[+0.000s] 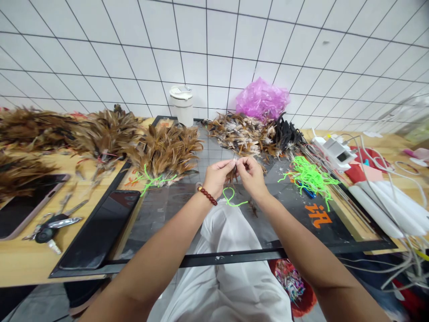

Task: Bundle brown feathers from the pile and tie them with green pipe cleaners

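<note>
My left hand (217, 175), with a string of dark red beads on its wrist, meets my right hand (250, 174) at the fingertips above the dark board. Both hands pinch a small brown feather bunch (232, 175) whose tips hang below the fingers. Exactly which fingers bear on it is partly hidden. A bright green cord (229, 197) lies in a loop just below, its tail running right. Close to the right forearm lies a small loose feather (253, 208). A big brown feather pile (167, 150) is left of my hands; a mottled feather pile (241, 132) is beyond them.
A tangle of green cords (306, 176) lies to the right, near black feathers (287, 133). A white cup (182, 106) and a purple plastic bag (263, 99) stand by the tiled wall. Phone (100, 230) and keys (50, 230) lie left; white cables (402, 179) run at right.
</note>
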Action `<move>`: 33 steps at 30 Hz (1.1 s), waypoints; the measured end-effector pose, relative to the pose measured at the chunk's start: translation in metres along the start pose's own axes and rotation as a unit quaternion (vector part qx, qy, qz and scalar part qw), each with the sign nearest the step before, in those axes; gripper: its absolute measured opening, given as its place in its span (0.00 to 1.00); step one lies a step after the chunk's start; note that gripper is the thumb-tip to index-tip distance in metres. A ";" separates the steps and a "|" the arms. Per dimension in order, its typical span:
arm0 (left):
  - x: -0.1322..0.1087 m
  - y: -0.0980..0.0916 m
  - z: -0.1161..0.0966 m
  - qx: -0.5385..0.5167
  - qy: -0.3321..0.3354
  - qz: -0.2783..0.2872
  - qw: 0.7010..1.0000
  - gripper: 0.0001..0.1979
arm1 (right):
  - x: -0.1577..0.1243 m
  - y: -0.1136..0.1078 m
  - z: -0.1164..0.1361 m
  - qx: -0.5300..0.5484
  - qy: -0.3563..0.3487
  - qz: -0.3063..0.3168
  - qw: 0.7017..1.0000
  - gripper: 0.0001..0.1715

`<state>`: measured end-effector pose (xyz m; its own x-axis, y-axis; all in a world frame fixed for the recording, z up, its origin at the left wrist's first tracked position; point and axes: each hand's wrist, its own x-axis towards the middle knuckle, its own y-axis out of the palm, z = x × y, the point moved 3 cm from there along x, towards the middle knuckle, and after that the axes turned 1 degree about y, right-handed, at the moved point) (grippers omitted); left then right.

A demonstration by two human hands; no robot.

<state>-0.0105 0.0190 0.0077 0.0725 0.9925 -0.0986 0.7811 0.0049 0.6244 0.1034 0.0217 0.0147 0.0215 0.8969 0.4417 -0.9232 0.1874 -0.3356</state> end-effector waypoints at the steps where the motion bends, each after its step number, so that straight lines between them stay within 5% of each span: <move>1: 0.000 0.000 0.000 0.004 0.002 0.000 1.000 0.16 | 0.000 0.000 -0.001 0.003 0.003 0.001 1.000 0.11; 13: 0.005 -0.009 -0.002 0.075 0.001 -0.019 0.997 0.14 | -0.004 -0.010 0.017 -0.127 -0.115 0.040 0.984 0.09; 17: 0.004 -0.008 -0.004 0.107 0.017 0.007 0.994 0.14 | 0.002 -0.018 0.011 -0.057 -0.073 -0.004 0.996 0.11; 23: 0.000 -0.002 -0.003 0.119 -0.011 0.060 0.991 0.15 | 0.007 -0.019 0.004 0.037 -0.084 0.069 0.993 0.17; 33: -0.003 0.001 -0.006 0.037 -0.052 0.049 0.997 0.11 | 0.001 -0.018 0.006 -0.012 -0.160 0.100 0.982 0.19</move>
<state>-0.0137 0.0162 0.0129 0.2114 0.9696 -0.1230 0.8104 -0.1036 0.5766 0.1174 0.0168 0.0265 -0.2845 0.7458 0.6024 -0.8871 0.0335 -0.4604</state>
